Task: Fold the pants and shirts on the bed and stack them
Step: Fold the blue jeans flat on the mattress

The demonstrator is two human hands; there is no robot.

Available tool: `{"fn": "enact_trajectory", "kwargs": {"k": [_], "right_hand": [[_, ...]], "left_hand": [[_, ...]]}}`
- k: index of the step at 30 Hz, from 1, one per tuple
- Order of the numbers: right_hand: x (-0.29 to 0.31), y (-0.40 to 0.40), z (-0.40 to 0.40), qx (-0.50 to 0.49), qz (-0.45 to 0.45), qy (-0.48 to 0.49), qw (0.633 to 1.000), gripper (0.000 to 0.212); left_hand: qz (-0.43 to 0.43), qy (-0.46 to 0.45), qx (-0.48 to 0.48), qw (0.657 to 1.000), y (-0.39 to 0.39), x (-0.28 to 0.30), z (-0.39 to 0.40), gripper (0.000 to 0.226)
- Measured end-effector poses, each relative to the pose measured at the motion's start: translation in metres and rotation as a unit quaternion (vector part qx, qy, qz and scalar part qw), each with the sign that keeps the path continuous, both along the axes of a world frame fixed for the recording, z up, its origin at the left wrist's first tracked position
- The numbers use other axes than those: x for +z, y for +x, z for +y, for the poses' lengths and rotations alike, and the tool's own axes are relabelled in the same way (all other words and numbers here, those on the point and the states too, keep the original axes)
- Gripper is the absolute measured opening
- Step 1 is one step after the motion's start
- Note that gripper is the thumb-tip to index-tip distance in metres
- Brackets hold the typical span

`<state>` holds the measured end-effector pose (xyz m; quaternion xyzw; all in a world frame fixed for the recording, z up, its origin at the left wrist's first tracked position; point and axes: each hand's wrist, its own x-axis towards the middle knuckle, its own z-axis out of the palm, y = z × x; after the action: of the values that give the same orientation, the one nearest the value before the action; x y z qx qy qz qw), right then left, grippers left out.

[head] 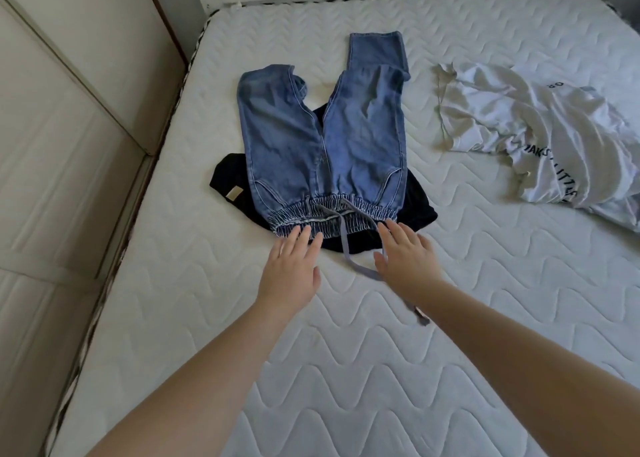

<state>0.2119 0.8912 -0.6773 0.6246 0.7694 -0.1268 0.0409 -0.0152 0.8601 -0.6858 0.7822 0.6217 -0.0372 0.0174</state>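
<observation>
**Both your hands flat at the waistband of the jeans**

Your two bare forearms reach forward from the bottom of the view, converging toward the middle of the bed (450, 370). Your left hand (289, 269) is palm down with the fingers straight and slightly spread; the fingertips lie on the left part of the elastic waistband of the blue jeans (322, 144). It grips nothing. Your right hand (403, 254) is also palm down, fingers straight and close together, thumb out to the left. Its fingertips reach the right end of the waistband, where the denim meets the dark cloth below. It too holds nothing, and whether it presses the fabric or only hovers just above it you cannot tell from here.

The jeans lie spread on the mattress, waistband nearest you, legs pointing away; the left leg is doubled back short, the right runs further up. Their grey drawstring (349, 248) trails from the waistband toward you, passing between your hands and under your right wrist. Beneath the jeans lies a black garment (230, 179), showing on both sides and bearing a small tan label. Well apart to the right, a white shirt (540, 137) with dark lettering lies crumpled.
</observation>
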Motion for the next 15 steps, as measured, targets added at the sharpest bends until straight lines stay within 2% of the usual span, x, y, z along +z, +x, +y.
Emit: {"fn": "enact_trajectory", "kwargs": {"k": [5,11,13,15], "right_hand": [[-0.053,0.011,0.039,-0.019,0.021,0.017,0.999,0.050],[-0.096,0.021,0.077,0.028,-0.044,0.015,0.999,0.054],[-0.106,0.018,0.088,0.033,-0.064,0.016,0.997,0.058],[-0.113,0.013,0.096,0.025,-0.069,0.006,0.997,0.059]], "left_hand": [[0.026,0.004,0.018,0.999,-0.019,-0.055,0.044,0.058],[0.054,-0.017,0.065,0.996,-0.033,-0.103,0.090,0.054],[0.042,-0.034,0.103,0.993,-0.039,-0.115,0.102,0.056],[-0.019,-0.069,0.177,0.982,-0.042,-0.123,0.110,0.058]]}}
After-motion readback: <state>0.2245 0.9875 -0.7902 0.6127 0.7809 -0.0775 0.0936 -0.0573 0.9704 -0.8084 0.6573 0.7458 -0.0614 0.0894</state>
